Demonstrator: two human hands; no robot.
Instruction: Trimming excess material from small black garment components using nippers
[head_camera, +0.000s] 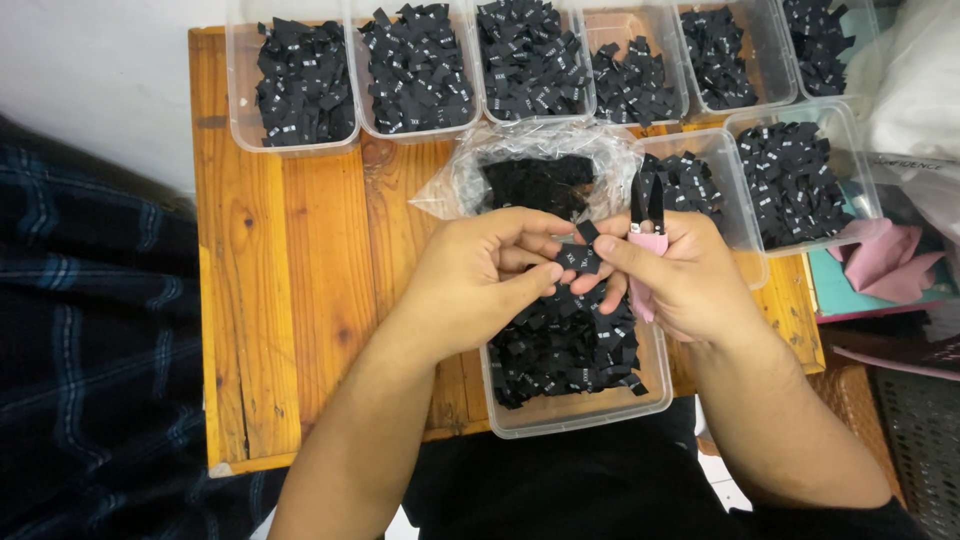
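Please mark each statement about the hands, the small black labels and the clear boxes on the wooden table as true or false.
1. Both hands pinch one small black label between them. True.
2. The right hand also holds pink-handled snips. True.
3. The clear box under the hands has nothing in it. False: it holds many black labels.
4. The left hand holds the snips. False: the right hand does.
5. An open plastic bag lies behind the hands. True.
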